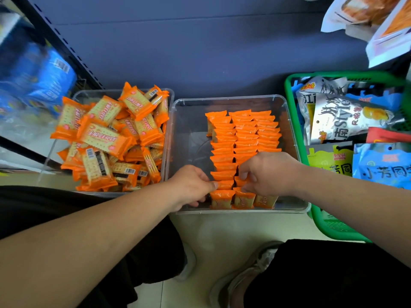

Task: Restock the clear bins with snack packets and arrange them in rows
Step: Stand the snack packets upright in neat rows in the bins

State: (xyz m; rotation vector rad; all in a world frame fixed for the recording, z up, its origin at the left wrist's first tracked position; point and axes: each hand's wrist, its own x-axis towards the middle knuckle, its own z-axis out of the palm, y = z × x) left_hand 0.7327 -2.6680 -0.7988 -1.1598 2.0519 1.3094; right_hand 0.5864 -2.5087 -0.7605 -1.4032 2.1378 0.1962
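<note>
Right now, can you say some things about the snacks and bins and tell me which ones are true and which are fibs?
1. The cracker packets in the left bin lie in a jumbled pile. True.
2. The middle bin holds blue packets. False: it holds orange packets standing in three rows.
3. The left hand and the right hand both pinch orange packets at the near end of the rows. True.
4. The basket on the right is red. False: it is a green basket, full of mixed snack bags.
5. The middle bin is packed full from side to side. False: its left part has no packets in it.
</note>
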